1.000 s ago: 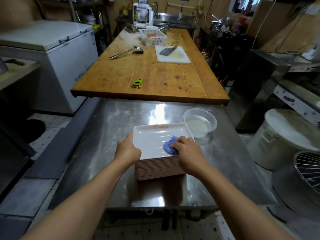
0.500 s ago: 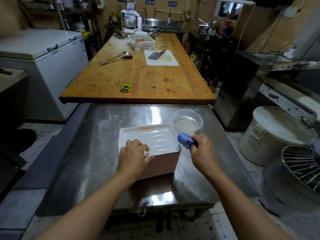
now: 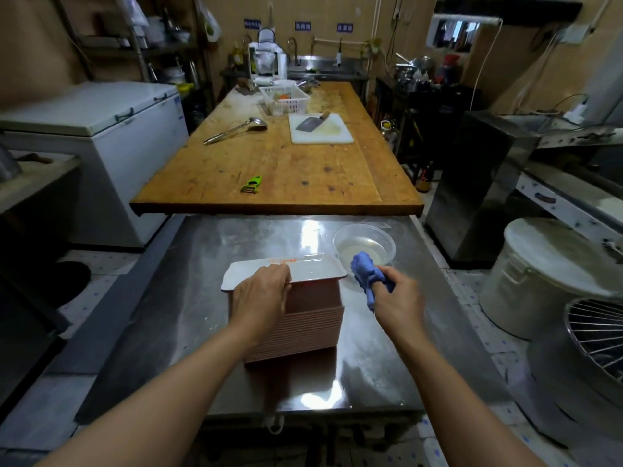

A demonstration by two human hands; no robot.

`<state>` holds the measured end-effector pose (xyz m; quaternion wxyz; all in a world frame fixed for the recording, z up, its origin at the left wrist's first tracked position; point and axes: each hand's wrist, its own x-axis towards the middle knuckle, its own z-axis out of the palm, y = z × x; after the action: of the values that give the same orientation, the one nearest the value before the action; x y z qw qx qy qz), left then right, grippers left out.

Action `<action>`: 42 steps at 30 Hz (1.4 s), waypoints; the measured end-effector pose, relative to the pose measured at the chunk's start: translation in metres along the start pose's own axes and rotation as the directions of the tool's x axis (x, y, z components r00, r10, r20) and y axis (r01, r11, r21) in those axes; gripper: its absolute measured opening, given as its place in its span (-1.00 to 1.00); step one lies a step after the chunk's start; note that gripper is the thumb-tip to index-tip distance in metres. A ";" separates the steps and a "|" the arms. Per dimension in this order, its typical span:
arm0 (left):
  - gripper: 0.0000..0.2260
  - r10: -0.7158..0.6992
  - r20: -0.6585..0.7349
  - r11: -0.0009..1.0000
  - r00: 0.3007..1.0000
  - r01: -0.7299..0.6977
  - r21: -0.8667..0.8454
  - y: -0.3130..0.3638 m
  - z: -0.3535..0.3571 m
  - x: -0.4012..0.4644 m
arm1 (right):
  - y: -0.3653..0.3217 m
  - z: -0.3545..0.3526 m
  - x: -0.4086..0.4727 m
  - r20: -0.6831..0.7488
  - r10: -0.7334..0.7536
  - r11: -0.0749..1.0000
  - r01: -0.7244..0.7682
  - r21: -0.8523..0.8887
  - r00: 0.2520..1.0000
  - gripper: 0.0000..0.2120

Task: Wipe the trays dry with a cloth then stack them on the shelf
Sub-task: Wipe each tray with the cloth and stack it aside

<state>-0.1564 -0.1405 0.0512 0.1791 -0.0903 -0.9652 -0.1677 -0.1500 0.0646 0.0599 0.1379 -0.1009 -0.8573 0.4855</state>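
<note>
- While our left hand (image 3: 261,291) grips the near-left edge of the top tray (image 3: 303,269), fingers curled over the rim, that tray sits tilted on the tray stack (image 3: 303,326), near edge raised off it.
- Top tray: white inside, orange print at its far rim. Stack under it is pinkish, standing on the steel table (image 3: 202,298) directly below the left hand.
- Our right hand (image 3: 399,299) is just right of the stack, fist closed round the blue cloth (image 3: 364,273); cloth bunches out past the thumb side, with a tail hanging down toward the wrist.
- Cloth is apart from the top tray, just beside its right corner.
- Clear bowl (image 3: 364,246) with cloudy liquid sits just beyond the right hand, on the same steel table; cloth overlaps its near rim in view, contact we cannot tell.
- Further ahead of both hands: wooden table (image 3: 276,173) with a green peeler (image 3: 252,184) nearest us, then a ladle (image 3: 236,129), a white cutting board (image 3: 322,129) with a cleaver (image 3: 312,123) on it, and a white basket (image 3: 285,99) at the far end.
- Left of the left hand, well apart: white chest freezer (image 3: 101,129).
- Right of the right hand, well apart: lidded white bucket (image 3: 546,274) and a wire rack (image 3: 596,335) on the floor side.
</note>
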 end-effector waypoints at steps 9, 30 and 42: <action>-0.91 -0.236 -0.065 0.903 0.970 0.194 -0.385 0.018 -0.061 0.020 | -0.061 -0.019 0.001 -0.125 -0.164 0.964 0.185 0.189 0.979 -0.83; -0.82 -0.494 0.198 0.219 0.847 0.341 -0.914 0.030 -0.122 -0.024 | -0.145 0.030 -0.028 0.052 -0.682 0.696 0.670 -0.260 0.729 -0.58; -0.83 -0.510 0.312 -0.069 0.801 0.324 -0.944 0.022 -0.129 -0.019 | -0.139 0.019 -0.024 0.019 -0.537 0.832 0.534 -0.154 0.843 -0.53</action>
<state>-0.0928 -0.1677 0.1637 0.0779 0.1282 -0.5592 -0.8154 -0.1392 -0.0283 0.1667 0.2710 0.1265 -0.8842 0.3589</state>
